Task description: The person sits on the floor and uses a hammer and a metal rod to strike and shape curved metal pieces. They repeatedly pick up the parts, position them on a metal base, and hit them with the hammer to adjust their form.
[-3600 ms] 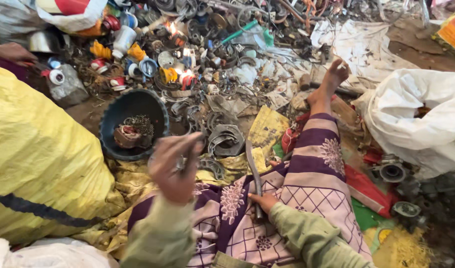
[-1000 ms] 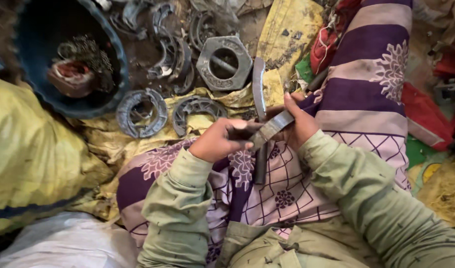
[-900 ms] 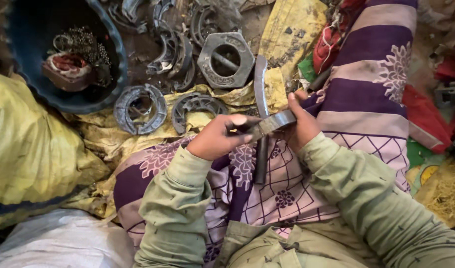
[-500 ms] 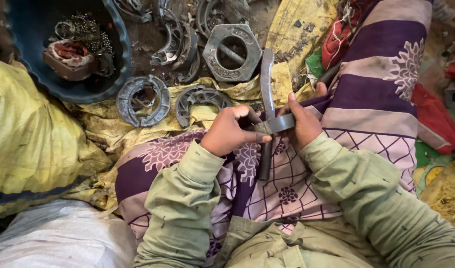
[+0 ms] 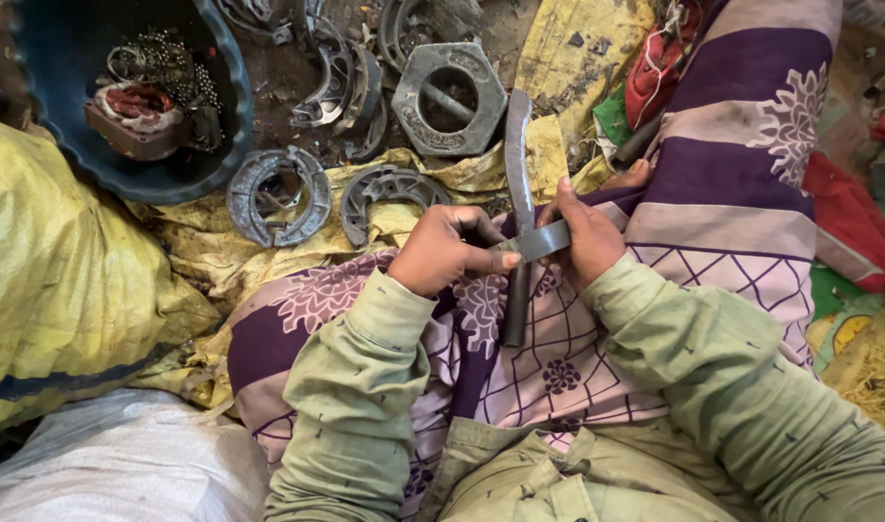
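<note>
My left hand (image 5: 442, 249) and my right hand (image 5: 585, 237) both grip a short flat metal piece (image 5: 539, 242) held crosswise over my lap. Under it lies a long curved metal bar (image 5: 516, 184), running from my thigh up toward the scrap pile, and my right hand's fingers rest against it. My legs are covered by a purple and cream patterned cloth (image 5: 742, 164). Both arms wear olive green sleeves.
A dark blue tub (image 5: 220, 145) at upper left holds a wound coil and chain. Curved brake shoes (image 5: 278, 193), a large hexagonal metal ring (image 5: 452, 97) and other scrap lie ahead. A yellow sack (image 5: 56, 290) is at left, a white sack (image 5: 114, 464) at lower left.
Earlier my left hand was raised with a small part and my right held the curved bar; now both hands meet on the flat piece over the bar, and the view has dropped to my lap.
</note>
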